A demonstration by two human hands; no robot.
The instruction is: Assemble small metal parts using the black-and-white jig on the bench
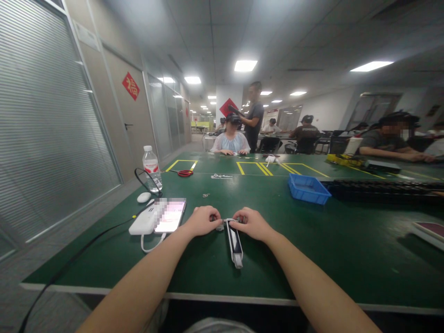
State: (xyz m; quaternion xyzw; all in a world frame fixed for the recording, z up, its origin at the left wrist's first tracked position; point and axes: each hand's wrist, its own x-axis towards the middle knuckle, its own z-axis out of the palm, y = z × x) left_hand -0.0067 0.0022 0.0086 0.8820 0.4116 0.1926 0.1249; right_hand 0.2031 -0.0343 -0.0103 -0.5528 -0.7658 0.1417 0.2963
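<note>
A slim white-edged item with a dark upper face [235, 243] lies on the green table [263, 273], its near end white. My right hand [252, 223] is closed at its far end, thumb and fingers pinched about it. Just to the left, my left hand [205, 220] is closed too, its fingertips by small metallic bits [220, 227] at the same far end. What exactly the left fingertips grip is too small to make out. Beyond the hands lies a small metal piece [206, 195].
To the left are a phone [171, 216], a white power bank [143, 221], a white mouse-shaped object [144, 197], a water bottle [151, 169] and a black cable [93, 247]. Red-handled scissors [185, 173] lie farther back. A blue tray [308, 188] stands right; a person [231, 138] sits opposite.
</note>
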